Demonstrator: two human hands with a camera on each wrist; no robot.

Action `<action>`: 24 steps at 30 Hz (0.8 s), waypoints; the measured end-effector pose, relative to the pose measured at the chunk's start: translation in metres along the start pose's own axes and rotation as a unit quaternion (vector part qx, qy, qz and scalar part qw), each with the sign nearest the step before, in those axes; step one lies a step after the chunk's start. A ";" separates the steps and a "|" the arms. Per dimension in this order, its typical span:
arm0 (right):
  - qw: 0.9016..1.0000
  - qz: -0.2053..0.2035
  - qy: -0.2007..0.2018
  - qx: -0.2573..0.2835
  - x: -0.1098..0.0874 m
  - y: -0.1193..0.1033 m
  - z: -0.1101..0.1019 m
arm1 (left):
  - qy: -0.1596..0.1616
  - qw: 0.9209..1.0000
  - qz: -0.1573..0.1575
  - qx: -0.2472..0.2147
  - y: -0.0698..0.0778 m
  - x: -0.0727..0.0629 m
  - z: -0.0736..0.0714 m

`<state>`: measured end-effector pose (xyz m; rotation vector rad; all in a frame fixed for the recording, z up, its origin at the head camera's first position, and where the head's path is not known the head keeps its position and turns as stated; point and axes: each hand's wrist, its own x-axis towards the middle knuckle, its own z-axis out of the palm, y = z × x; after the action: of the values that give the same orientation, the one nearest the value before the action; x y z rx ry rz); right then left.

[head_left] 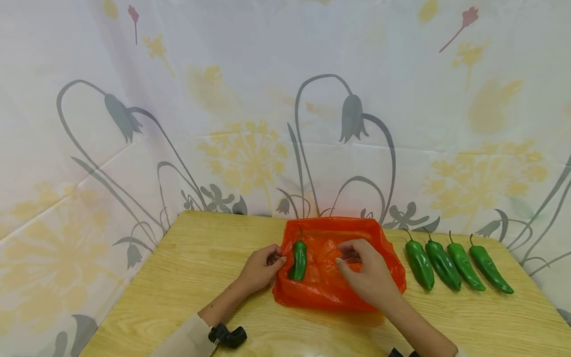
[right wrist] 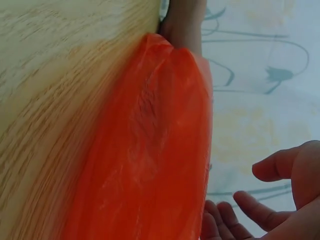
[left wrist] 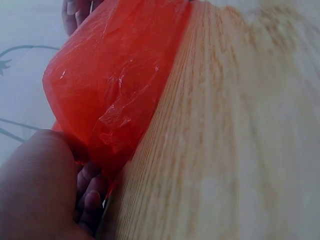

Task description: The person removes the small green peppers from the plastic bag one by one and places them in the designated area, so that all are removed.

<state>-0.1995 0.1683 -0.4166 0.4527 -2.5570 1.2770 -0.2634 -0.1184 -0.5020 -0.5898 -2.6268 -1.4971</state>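
Observation:
A red plastic bag (head_left: 330,297) lies spread with its mouth open, in a boxy shape, on the table. Inside it, at the left, is one green chili pepper (head_left: 300,260) with its stem pointing away. My left hand (head_left: 259,270) holds the bag's left edge between thumb and fingers; in the left wrist view its curled fingers (left wrist: 91,197) are at the red film (left wrist: 115,85). Over the bag's right half hovers my right hand (head_left: 368,272), thumb and fingers apart with nothing between them. The right wrist view shows that hand (right wrist: 280,200) beside the bag wall (right wrist: 150,150).
Several green chili peppers (head_left: 419,265) lie in a row on the table right of the bag, stems toward the back. The wooden table (head_left: 196,263) meets a flower-printed cloth (head_left: 250,99) behind. A black wrist device (head_left: 227,336) sits at my left sleeve.

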 end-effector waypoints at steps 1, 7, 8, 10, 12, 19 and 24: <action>1.000 0.000 -0.002 -0.001 0.000 0.000 0.002 | 0.000 1.000 -0.001 -0.001 0.000 0.000 0.000; 1.000 -0.003 -0.015 0.016 0.003 -0.004 0.014 | 0.001 1.000 -0.003 -0.002 -0.001 -0.001 0.001; 1.000 -0.003 -0.019 0.020 0.003 -0.005 0.016 | 0.001 1.000 -0.003 -0.002 -0.001 -0.001 0.001; 0.999 -0.001 -0.023 0.023 0.005 -0.006 0.020 | 0.000 1.000 -0.004 -0.003 0.000 -0.001 0.001; 0.999 0.001 -0.026 0.028 0.006 -0.007 0.024 | 0.000 1.000 -0.003 -0.003 0.000 -0.001 0.001; 0.998 0.026 -0.048 0.024 0.009 -0.011 0.035 | -0.001 1.000 -0.002 -0.005 0.001 -0.001 0.001; 0.997 0.049 -0.058 0.017 0.010 -0.016 0.041 | -0.001 1.000 -0.001 -0.004 0.001 -0.001 0.000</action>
<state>-0.2061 0.1244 -0.4259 0.4253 -2.6878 1.3677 -0.2622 -0.1176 -0.5013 -0.5902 -2.6244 -1.5076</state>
